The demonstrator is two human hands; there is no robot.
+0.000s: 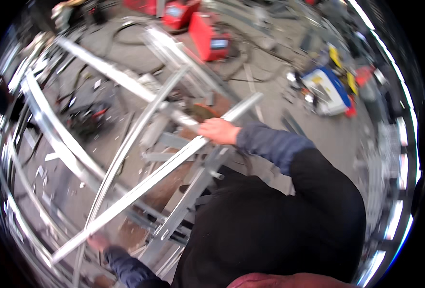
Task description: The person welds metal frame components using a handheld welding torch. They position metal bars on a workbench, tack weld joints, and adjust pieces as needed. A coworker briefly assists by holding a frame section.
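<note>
A long, straight silvery metal bar (159, 175) slants across the picture in front of me, from the lower left up to the upper right. My right hand (219, 131) is closed over it near its upper right end. Close to the bar's lower left end, my left hand (97, 242) touches or lies just under it; its fingers are partly hidden and smeared by motion. A thinner, slightly bent-looking metal profile (126, 146) crosses below the bar and passes beside my left hand. Beneath lies a grey metal frame (183, 201).
Long metal profiles (54, 134) lie to the left. Red boxy machines (207, 38) with dark cables stand at the far side. At the right sits a blue and white container (325, 91) among tools. A dark tool with a red part (87, 117) and scraps litter the floor.
</note>
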